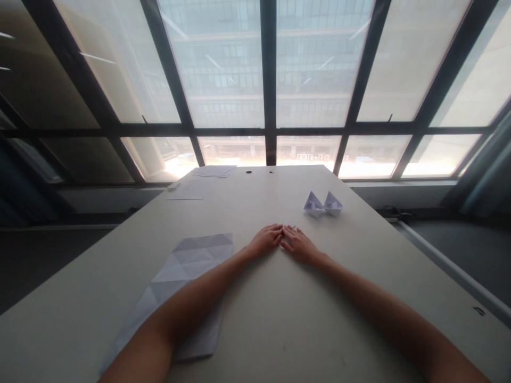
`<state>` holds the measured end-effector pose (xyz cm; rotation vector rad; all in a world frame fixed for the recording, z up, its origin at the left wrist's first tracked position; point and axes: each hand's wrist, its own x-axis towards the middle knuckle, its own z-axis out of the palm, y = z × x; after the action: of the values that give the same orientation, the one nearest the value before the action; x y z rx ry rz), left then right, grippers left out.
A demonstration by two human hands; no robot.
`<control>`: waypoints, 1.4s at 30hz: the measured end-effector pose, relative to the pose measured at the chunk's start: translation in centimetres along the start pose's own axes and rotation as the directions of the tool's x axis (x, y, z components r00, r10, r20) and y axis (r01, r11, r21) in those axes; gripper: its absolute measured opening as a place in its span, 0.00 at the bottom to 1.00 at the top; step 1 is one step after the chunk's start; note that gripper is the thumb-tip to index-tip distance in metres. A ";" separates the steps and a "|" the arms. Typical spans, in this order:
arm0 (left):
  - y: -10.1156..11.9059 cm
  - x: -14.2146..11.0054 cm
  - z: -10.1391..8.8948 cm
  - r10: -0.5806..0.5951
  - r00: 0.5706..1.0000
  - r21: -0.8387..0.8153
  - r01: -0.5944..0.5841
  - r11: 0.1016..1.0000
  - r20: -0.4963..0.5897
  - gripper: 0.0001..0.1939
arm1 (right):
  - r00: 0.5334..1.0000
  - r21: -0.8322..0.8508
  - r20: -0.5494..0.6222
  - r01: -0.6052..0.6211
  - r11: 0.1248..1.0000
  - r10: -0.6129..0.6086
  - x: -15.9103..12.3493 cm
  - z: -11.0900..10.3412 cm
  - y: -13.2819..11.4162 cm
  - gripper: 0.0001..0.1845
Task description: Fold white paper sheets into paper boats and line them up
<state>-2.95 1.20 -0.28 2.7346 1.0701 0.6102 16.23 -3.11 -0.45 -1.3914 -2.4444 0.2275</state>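
Note:
My left hand (265, 240) and my right hand (299, 244) meet at the fingertips on the white table (255, 314). The fingers of each are held close together and bent down toward the surface. A thin pale edge shows at the fingertips, but what lies under them is too small and covered to make out. Beyond my right hand stand two small folded paper boats (313, 205), side by side. A large creased sheet of white paper (199, 255) lies under my left forearm, partly hidden by it.
Flat white sheets (190, 189) lie at the table's far left edge. Two dark holes (248, 172) are near its far end. Tall framed windows (229, 64) rise behind it. A dark curtain (479, 165) hangs at the right, and a small dark mark (478, 310) is near the right edge.

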 end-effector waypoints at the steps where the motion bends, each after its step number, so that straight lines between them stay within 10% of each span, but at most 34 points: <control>1: 0.0 0.0 0.0 -0.025 1.000 0.007 0.025 1.000 0.016 0.21 | 1.000 -0.007 0.011 0.019 1.000 -0.019 0.0 -0.1 -0.1 0.33; 23: -0.8 -0.2 -0.9 -0.023 0.999 0.078 0.021 0.997 0.030 0.20 | 0.964 -0.095 -0.011 -0.266 0.959 0.266 0.4 0.0 1.0 0.35; 42: -0.6 -0.4 -0.9 -0.081 0.990 0.187 0.058 0.981 0.115 0.23 | 0.994 -0.065 0.000 0.111 0.992 -0.111 -0.8 -1.1 -1.0 0.33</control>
<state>-4.00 1.38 0.21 2.8299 1.2429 0.3447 16.13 -4.34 0.68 -1.2744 -2.5378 0.1212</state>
